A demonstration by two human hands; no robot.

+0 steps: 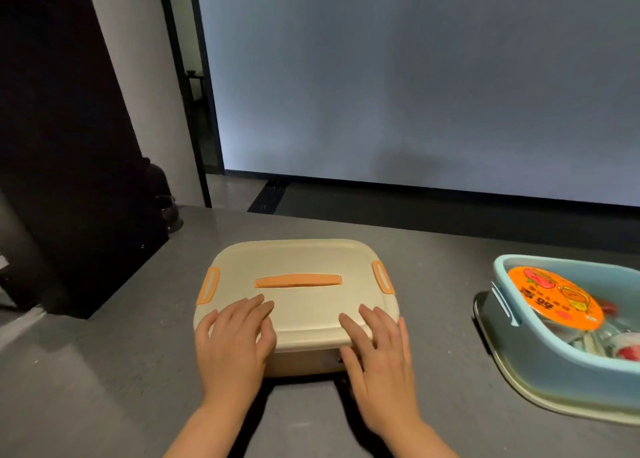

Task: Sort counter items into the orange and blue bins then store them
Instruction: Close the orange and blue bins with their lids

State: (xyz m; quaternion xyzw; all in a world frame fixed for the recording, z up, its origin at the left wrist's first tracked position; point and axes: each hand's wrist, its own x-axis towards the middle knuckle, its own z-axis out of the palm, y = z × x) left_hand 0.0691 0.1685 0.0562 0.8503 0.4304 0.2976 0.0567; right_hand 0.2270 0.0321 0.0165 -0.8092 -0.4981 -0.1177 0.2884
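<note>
The orange bin (304,359) stands in the middle of the grey counter (104,371) with its cream lid (304,267) on top; the lid has an orange handle (298,281) and orange side clasps. My left hand (235,339) lies flat on the lid's near left edge, fingers straight. My right hand (377,346) presses the near right edge the same way. At the right stands the blue bin (554,364), uncovered, holding a round orange-lidded cup (554,296) and other packets. It sits on its own cream lid (519,385).
A dark cabinet (69,180) rises at the left of the counter, with a glass jar (169,211) beside it. Behind the counter's far edge is a large pale wall panel (415,76) and a dark doorway.
</note>
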